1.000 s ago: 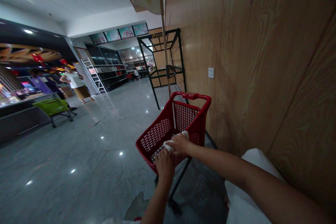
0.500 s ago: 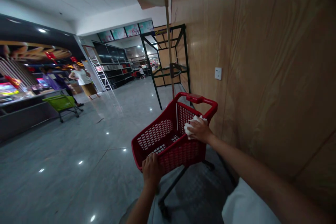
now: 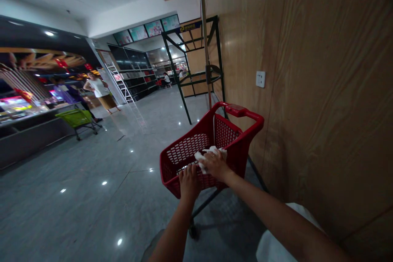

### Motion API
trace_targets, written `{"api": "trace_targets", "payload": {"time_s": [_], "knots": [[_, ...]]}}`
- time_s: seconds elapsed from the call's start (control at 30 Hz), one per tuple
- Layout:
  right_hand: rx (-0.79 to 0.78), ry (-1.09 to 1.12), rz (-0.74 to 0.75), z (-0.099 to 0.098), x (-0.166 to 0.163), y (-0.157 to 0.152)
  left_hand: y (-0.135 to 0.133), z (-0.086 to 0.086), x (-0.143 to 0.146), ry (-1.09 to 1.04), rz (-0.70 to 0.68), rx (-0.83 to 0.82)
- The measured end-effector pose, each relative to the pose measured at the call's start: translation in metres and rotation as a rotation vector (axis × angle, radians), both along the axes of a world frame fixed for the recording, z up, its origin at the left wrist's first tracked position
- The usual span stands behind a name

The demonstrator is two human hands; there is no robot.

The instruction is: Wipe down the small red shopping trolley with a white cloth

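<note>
The left hand (image 3: 189, 180) is gripping the near rim of the red cart (image 3: 184, 152), fingers curled over the edge, probably bracing it so that it is not rolling away under pressure. The right hand (image 3: 216, 166) is lying just beside it on the same rim, palm down and closed loosely on a white cloth (image 3: 202, 157). The cloth is bunching out past the fingers toward the inside of the basket and is being pressed against the plastic, as for wiping. The cart is standing close along the wooden wall (image 3: 307, 90), its handle (image 3: 236, 110) at the far end. A dark rack (image 3: 196, 61) is standing beyond it, and a green trolley (image 3: 75, 118) well apart to the left.
</note>
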State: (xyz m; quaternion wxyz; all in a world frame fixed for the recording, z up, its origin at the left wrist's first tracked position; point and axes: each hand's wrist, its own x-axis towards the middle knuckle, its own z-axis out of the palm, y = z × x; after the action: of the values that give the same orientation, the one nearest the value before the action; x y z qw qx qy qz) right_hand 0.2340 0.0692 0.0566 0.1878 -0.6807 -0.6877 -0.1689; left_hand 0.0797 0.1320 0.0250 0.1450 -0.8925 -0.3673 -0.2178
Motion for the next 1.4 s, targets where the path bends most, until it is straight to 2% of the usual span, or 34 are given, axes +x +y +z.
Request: {"api": "trace_targets", "payload": {"time_s": [0.07,0.17,0.27,0.37,0.5,0.6,0.73,0.87,0.97,1.1,1.27,1.33,1.4], "knots": [[0.014,0.013,-0.045,0.014,0.026,-0.012,0.003,-0.004,-0.001,-0.017,0.008,0.027],[0.065,0.041,-0.191,0.031,0.062,-0.032,0.000,-0.008,0.005,-0.047,0.041,0.039],[0.090,0.059,-0.327,0.035,0.071,-0.040,-0.005,-0.008,0.013,-0.054,0.062,0.028],[0.034,0.052,-0.284,0.026,0.044,-0.027,-0.006,-0.006,0.014,-0.045,0.049,0.021],[-0.016,0.008,-0.076,0.009,-0.008,0.001,-0.002,-0.003,0.007,-0.018,-0.008,0.000],[-0.014,-0.003,0.021,0.006,-0.021,0.009,0.001,-0.002,0.001,-0.007,-0.016,-0.008],[-0.002,0.022,0.009,0.017,0.009,-0.006,0.001,-0.003,-0.002,-0.037,-0.009,0.012],[0.060,0.035,-0.134,0.031,0.055,-0.036,-0.002,-0.006,0.002,-0.061,0.007,0.021],[0.086,0.048,-0.219,0.035,0.069,-0.049,-0.006,-0.005,0.006,-0.075,0.020,0.002],[0.078,0.115,-0.231,0.025,0.042,-0.037,-0.011,-0.003,0.009,-0.077,0.041,-0.024],[-0.015,0.127,-0.056,0.005,-0.023,-0.005,-0.012,-0.003,0.004,-0.074,0.040,-0.003],[-0.019,0.110,-0.045,0.001,-0.036,0.002,-0.010,-0.003,0.000,-0.067,0.034,-0.003],[-0.015,0.090,-0.029,0.002,-0.035,0.004,-0.007,-0.004,-0.005,-0.059,0.023,-0.012]]}}
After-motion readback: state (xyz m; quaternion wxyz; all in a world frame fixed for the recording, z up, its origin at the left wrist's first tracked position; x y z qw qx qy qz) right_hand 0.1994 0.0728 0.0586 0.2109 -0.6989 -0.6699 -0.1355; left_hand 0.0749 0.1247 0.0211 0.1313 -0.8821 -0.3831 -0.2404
